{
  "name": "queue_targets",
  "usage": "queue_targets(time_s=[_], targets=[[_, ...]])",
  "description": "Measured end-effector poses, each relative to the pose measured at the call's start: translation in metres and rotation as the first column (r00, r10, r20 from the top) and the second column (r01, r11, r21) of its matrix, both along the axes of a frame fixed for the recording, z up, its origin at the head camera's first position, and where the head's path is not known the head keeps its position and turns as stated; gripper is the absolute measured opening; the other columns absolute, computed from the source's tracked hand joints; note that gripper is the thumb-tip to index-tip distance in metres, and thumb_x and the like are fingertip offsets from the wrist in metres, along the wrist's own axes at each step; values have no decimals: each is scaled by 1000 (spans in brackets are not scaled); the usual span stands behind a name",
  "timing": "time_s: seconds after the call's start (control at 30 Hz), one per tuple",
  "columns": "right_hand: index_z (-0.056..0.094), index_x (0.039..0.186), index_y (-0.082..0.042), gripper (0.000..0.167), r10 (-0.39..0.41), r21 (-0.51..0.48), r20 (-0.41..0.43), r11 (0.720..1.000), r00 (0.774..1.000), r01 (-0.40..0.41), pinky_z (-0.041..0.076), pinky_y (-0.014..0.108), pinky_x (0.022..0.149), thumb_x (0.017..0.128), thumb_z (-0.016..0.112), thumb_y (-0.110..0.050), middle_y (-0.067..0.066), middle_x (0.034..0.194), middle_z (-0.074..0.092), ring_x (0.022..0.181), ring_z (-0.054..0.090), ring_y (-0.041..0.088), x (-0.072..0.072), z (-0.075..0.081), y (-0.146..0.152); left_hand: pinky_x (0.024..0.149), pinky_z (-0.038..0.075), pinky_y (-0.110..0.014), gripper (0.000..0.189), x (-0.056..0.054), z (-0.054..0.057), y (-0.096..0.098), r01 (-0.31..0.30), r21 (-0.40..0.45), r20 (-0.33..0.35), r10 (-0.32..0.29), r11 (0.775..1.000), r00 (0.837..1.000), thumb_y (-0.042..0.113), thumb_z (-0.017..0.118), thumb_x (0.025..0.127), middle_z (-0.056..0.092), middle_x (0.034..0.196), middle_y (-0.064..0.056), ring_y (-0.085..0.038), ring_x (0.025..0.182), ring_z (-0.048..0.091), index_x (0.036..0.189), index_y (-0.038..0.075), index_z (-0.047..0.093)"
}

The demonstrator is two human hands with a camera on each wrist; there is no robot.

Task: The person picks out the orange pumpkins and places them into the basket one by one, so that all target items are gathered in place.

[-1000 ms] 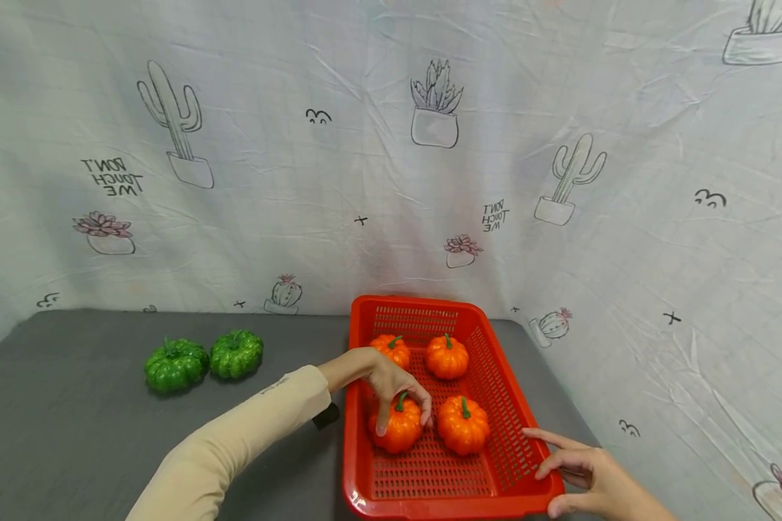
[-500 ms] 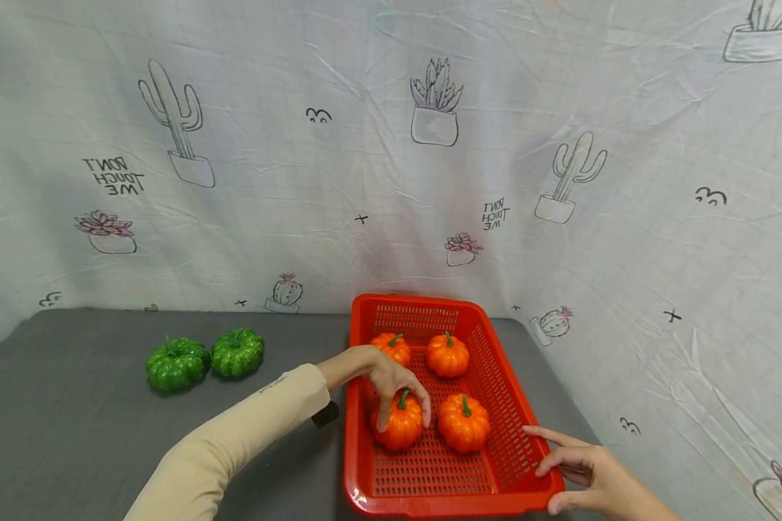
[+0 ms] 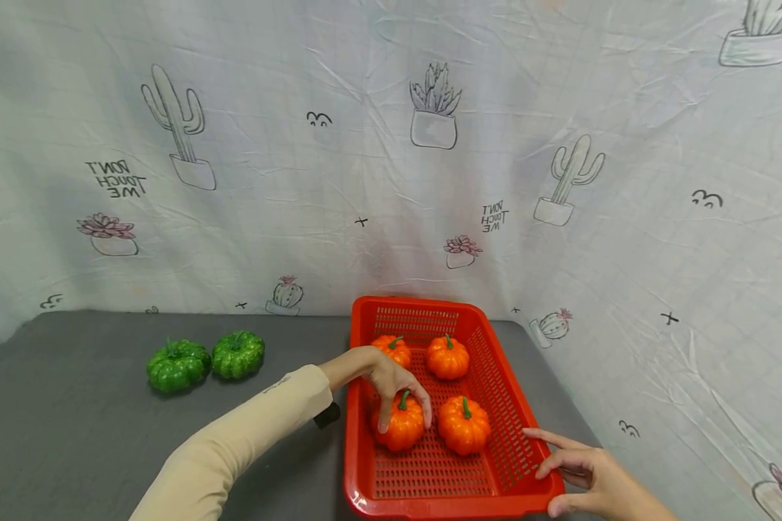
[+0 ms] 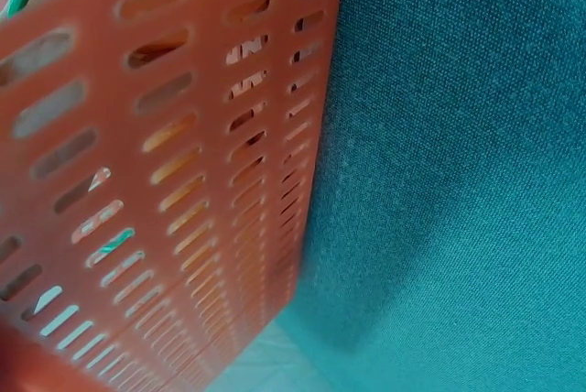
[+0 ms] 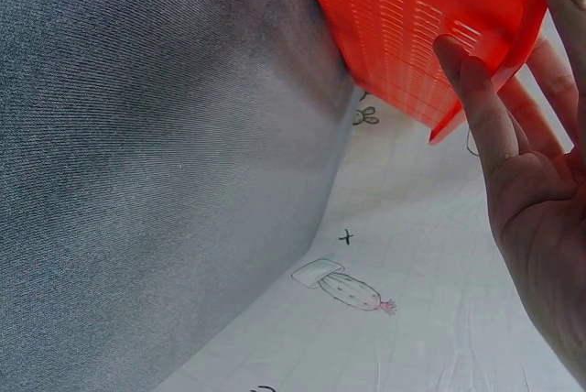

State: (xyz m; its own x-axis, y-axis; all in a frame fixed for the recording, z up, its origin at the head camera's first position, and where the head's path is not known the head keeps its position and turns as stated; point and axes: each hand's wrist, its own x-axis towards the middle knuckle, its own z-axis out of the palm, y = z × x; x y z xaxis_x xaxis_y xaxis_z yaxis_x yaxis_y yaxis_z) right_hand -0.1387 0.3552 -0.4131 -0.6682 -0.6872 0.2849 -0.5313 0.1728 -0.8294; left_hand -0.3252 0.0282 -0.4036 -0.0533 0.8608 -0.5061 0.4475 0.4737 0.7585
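Note:
Inside a red plastic basket (image 3: pixel 443 506), my left hand (image 3: pixel 391 380) reaches down over the left wall and grips the near-left orange pumpkin (image 3: pixel 402 430), thumb on one side and fingers on the other. Its green stem stands up beneath the palm. My right hand (image 3: pixel 589 474) holds the basket's front right corner by the rim, and the right wrist view shows that hand (image 5: pixel 536 168) with its fingers at the basket's edge. In the left wrist view the slotted basket wall (image 4: pixel 183 172) hides my left hand and the pumpkin.
Three more orange pumpkins, near right (image 3: pixel 464 427), far right (image 3: pixel 447 358) and far left (image 3: pixel 392 350), sit in the basket. Two green pumpkins, one larger (image 3: pixel 178 367) and one smaller (image 3: pixel 237 354), lie on the grey tabletop (image 3: pixel 72 420). A cactus-print cloth (image 3: pixel 365 181) hangs behind and at the right.

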Motion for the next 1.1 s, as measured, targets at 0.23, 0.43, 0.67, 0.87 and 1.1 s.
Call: queue_targets(time_s=[0.23, 0.43, 0.67, 0.87, 1.1], targets=[[63, 106, 5, 35, 19, -30, -3, 999, 1000, -19, 46, 22, 93, 74, 70, 17, 0, 148, 41, 131, 39, 3, 0, -2, -1, 101, 32, -17, 64, 2, -1, -1, -15, -17, 2, 15, 1000, 1000, -16, 75, 71, 46, 133, 16, 4, 126, 31, 127, 11, 59], [62, 108, 5, 40, 50, -37, -62, 998, 997, -53, 47, 22, 92, 72, 70, 19, 2, 149, 39, 132, 39, 5, -3, -4, -1, 101, 32, -17, 64, 2, -1, -1, -29, -27, 31, 29, 999, 999, -18, 73, 72, 45, 131, 16, 4, 126, 28, 127, 11, 58], [62, 110, 4, 41, 57, -30, -47, 998, 997, -58, 47, 22, 91, 73, 69, 20, 1, 150, 39, 132, 39, 5, -3, -3, -1, 99, 36, -19, 66, -1, 0, 0, -8, -27, 88, 10, 1000, 996, -22, 69, 73, 43, 131, 13, 2, 126, 27, 131, 5, 53], [62, 109, 3, 38, 31, -14, -12, 999, 999, -31, 48, 23, 90, 75, 68, 18, -3, 149, 39, 130, 40, 4, -1, 0, -1, 99, 36, -19, 67, -2, 3, -2, 0, -15, 27, 0, 1000, 1000, -20, 72, 72, 45, 133, 13, 2, 126, 30, 129, 9, 56], [62, 109, 4, 35, 17, -2, 38, 1000, 999, -17, 49, 25, 90, 77, 67, 17, -6, 149, 39, 129, 41, 3, 0, 3, -1, 101, 33, -16, 71, -4, 5, -2, 27, -9, 2, -27, 1000, 1000, -19, 72, 71, 45, 137, 12, 4, 126, 32, 134, 9, 55]])
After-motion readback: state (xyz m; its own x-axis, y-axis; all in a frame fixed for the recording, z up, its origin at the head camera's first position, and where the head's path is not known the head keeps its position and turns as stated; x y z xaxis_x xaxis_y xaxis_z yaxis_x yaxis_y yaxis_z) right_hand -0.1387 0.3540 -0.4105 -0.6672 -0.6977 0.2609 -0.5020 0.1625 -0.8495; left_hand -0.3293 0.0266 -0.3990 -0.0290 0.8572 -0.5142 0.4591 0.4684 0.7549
